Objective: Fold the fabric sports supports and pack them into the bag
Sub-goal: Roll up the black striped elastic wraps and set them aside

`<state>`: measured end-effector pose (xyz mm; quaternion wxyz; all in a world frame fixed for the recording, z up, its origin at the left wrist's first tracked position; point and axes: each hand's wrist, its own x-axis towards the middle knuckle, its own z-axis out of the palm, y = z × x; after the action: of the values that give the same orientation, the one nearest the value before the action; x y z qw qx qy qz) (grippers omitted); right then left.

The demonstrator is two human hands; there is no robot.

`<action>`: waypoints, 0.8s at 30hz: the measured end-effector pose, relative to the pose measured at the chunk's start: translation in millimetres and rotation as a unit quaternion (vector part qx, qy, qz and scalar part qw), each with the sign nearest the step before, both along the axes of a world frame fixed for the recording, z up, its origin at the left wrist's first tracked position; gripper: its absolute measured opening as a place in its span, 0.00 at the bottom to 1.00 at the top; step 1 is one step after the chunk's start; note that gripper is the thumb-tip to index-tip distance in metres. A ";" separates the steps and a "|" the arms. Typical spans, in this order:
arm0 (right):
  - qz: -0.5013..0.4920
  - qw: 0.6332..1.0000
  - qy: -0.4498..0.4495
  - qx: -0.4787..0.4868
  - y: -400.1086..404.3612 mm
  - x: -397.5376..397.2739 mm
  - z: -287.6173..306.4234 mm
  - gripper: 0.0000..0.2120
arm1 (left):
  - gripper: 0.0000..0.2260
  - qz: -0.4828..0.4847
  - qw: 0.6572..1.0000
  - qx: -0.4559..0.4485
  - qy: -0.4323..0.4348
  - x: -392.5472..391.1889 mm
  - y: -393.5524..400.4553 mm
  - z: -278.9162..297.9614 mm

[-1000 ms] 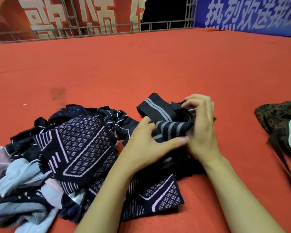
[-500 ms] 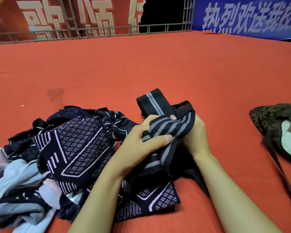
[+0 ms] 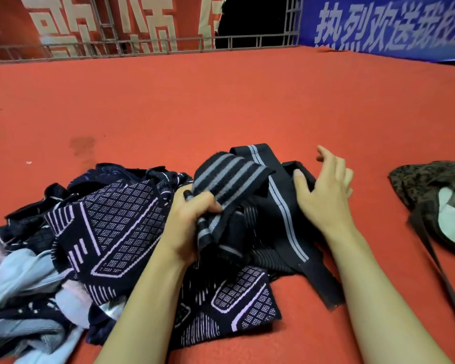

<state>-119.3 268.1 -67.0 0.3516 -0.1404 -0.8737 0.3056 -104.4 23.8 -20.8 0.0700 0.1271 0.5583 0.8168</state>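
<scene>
My left hand (image 3: 192,222) grips a black support with grey stripes (image 3: 231,177), folded over at its top. Its long black strap with a pale stripe (image 3: 284,219) trails to the right over the red carpet. My right hand (image 3: 323,193) hovers open over the strap's upper end, thumb close to a black tab, holding nothing. A heap of dark patterned supports (image 3: 103,224) lies under and left of my left forearm, with pale blue and white pieces (image 3: 21,274) at its left side. The dark mottled bag (image 3: 436,185) lies at the right edge, pale lining showing.
Red carpet (image 3: 221,106) covers the floor all around. A metal railing (image 3: 132,46) with a red banner stands at the back, a blue banner (image 3: 392,24) at the back right. The bag's long brown strap (image 3: 441,274) runs down toward the lower right corner.
My right hand has let go of the striped support and moved right, opening over the strap. My left hand keeps its grip and has turned the striped end upward.
</scene>
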 end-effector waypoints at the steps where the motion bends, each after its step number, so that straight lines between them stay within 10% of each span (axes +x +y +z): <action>1: 0.025 0.999 0.026 0.025 -8.9 2.1 2.5 0.25 | 0.09 0.000 1.000 0.020 -0.022 0.0 -0.7 -1.3; 6: 0.177 0.970 0.118 0.120 -32.0 2.4 1.3 0.09 | 0.12 -0.057 0.988 0.083 -0.119 -1.9 -3.8 -7.0; 9: 0.211 0.967 0.103 0.097 -41.5 1.7 -2.3 0.17 | 0.19 -0.085 0.981 0.103 -0.138 -5.3 -5.9 -11.9; 12: 0.277 0.952 0.063 -0.118 -54.5 9.5 7.0 0.23 | 0.28 -0.124 0.984 0.066 -0.106 -7.4 -6.7 -15.2; 15: 0.374 0.809 0.031 -0.453 -66.6 19.3 23.0 0.25 | 0.14 -0.171 0.981 -0.091 -0.030 -6.5 -7.1 -15.8; 19: 0.389 0.736 0.039 -0.554 -37.6 21.9 33.0 0.32 | 0.10 -0.210 0.939 -0.271 0.006 -9.5 -9.0 -17.7; 24: 0.364 0.847 -0.026 -0.386 -28.5 27.2 35.0 0.16 | 0.12 -0.213 0.914 -0.336 0.081 -6.4 -10.4 -9.4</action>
<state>-92.1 239.6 -32.0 0.1092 0.0558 -0.6827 0.7203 -110.8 13.4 -30.2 0.2355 0.2773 0.7631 0.5341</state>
